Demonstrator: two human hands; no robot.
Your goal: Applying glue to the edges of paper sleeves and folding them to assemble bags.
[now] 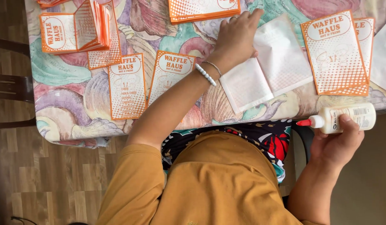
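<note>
Looking down from the head camera, I see my left hand pressed flat, fingers spread and grasping nothing, on a white folded sheet that lies open like a booklet on the surface. The fingertips reach past the sheet's upper edge toward a stack of orange-and-white printed cards at twelve o'clock. A white bead bracelet and a thin bangle sit on that wrist.

My right hand is clenched around a white glue bottle, held off the near edge of the surface at about four o'clock from the sheet. The bottle lies sideways, its red tip pointing toward nine o'clock and well clear of the paper.

At three o'clock from the sheet two orange-and-white cards overlap, just beside it. At nine o'clock two more cards lie side by side, partly under my left forearm. Farther out at ten o'clock another pile of the same cards is fanned loosely.

A flowery cloth in pink, teal and cream covers the surface. Below it I see my mustard-coloured top, a patterned fabric on my lap and wood-look flooring.
</note>
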